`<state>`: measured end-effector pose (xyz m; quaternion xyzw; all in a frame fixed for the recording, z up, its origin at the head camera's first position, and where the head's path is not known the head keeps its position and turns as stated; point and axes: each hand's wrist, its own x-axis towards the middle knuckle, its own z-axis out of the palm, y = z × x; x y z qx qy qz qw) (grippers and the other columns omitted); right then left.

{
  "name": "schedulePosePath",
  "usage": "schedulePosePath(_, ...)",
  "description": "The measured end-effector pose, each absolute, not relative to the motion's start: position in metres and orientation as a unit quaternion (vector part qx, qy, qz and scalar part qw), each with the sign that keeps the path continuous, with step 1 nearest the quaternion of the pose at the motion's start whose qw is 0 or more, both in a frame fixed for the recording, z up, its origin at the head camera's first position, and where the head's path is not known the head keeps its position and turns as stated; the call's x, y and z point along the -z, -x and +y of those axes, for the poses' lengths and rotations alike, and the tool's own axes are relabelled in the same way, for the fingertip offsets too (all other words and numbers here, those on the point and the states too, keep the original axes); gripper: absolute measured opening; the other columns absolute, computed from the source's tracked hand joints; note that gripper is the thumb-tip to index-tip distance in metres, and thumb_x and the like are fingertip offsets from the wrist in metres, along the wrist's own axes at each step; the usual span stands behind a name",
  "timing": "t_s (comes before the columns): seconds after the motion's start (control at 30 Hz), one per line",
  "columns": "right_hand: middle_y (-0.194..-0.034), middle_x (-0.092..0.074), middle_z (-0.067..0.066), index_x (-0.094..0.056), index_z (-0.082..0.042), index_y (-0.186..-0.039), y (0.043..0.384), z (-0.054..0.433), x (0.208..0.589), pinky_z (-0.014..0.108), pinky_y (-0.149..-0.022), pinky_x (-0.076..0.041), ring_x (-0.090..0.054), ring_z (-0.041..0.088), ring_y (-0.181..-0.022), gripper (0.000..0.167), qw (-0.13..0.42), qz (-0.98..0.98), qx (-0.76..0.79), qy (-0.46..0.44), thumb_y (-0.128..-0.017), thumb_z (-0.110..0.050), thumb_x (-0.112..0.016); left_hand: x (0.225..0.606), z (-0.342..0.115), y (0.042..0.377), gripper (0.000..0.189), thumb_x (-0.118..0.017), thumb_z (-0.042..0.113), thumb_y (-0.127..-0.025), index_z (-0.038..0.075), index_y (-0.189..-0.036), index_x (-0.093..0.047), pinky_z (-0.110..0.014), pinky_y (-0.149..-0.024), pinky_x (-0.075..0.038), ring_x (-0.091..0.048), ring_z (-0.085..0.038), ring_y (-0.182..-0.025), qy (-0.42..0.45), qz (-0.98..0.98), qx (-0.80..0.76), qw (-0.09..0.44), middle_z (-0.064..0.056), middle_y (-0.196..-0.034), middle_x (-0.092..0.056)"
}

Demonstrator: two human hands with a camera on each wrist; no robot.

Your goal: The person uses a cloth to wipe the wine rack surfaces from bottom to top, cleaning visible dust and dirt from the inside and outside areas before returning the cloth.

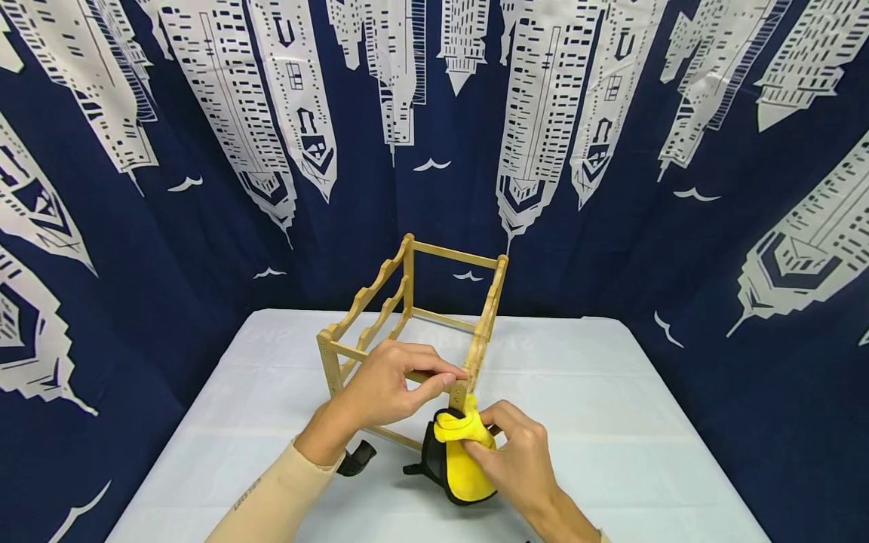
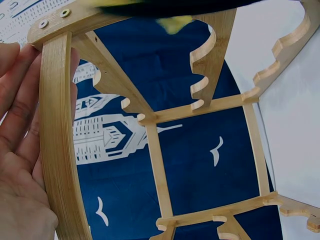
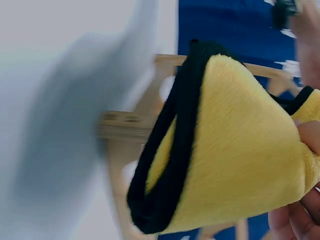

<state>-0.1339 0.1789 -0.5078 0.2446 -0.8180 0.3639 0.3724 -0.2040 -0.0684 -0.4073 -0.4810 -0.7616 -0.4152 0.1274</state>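
Observation:
A light wooden rack [image 1: 455,255] with scalloped rails stands on the white table. My left hand [image 1: 397,381] grips its near top bar [image 2: 57,125] by the right corner, and the left wrist view has the fingers passing behind that bar. At the same corner my right hand [image 1: 521,456] pinches a bunched yellow cloth [image 1: 468,475] with black edging. The cloth hangs down in front of the rack's right post. In the right wrist view the folded cloth [image 3: 240,145] covers much of the rack, so whether it touches the wood there is hard to tell.
The white-covered table [image 1: 584,392] extends on both sides of the rack. Behind it hangs a dark blue curtain [image 1: 448,204] printed with white buildings and birds. A small black object [image 1: 356,458] shows beneath my left wrist.

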Motion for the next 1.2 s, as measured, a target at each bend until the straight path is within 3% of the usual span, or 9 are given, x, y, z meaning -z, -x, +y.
schedulePosePath(0.2, -0.089, -0.08, -0.001, -0.083, -0.011, -0.094, 0.138, 0.18, 0.479, 0.015, -0.078, -0.066, -0.074, 0.012, -0.075, 0.037, 0.388, -0.789, -0.401, -0.258, -0.072, 0.008, -0.105, 0.406, -0.068, 0.203, 0.02, -0.074, 0.016, -0.116, 0.018, -0.125, -0.092, -0.022, -0.076, -0.065, -0.074, -0.001, -0.088, 0.484, -0.758, 0.42, 0.124, 0.007, -0.107, -0.09)
schedulePosePath(0.57, -0.09, -0.082, 0.0, -0.085, -0.012, -0.096, 0.139, 0.182, 0.467, 0.016, -0.078, -0.065, -0.073, 0.012, -0.076, 0.035, 0.402, -0.769, -0.419, -0.267, -0.074, 0.006, -0.105, 0.408, -0.069, 0.203, 0.037, -0.054, 0.013, -0.124, 0.015, -0.126, -0.09, -0.027, -0.092, -0.072, -0.084, -0.008, -0.102, 0.466, -0.752, 0.459, 0.079, 0.002, -0.114, -0.09)
schedulePosePath(0.9, -0.093, -0.084, 0.0, -0.087, -0.012, -0.099, 0.137, 0.217, 0.459, 0.008, -0.096, -0.061, -0.079, 0.01, -0.087, 0.04, 0.386, -0.787, -0.403, -0.262, -0.07, 0.008, -0.106, 0.4, -0.056, 0.193, 0.018, -0.077, 0.025, -0.114, 0.017, -0.124, -0.09, -0.02, -0.088, -0.07, -0.081, -0.003, -0.096, 0.412, -0.8, 0.418, 0.124, 0.004, -0.113, -0.089)
schedulePosePath(1.2, -0.093, -0.084, 0.008, -0.086, -0.003, -0.097, 0.146, 0.257, 0.447, 0.007, -0.089, -0.058, -0.07, -0.006, -0.09, 0.036, 0.457, -0.768, -0.405, -0.193, -0.069, 0.013, -0.102, 0.396, -0.038, 0.18, 0.035, -0.092, 0.043, -0.1, 0.023, -0.128, -0.089, -0.022, -0.079, -0.065, -0.084, -0.009, -0.096, 0.338, -0.876, 0.311, 0.148, 0.01, -0.116, -0.089)
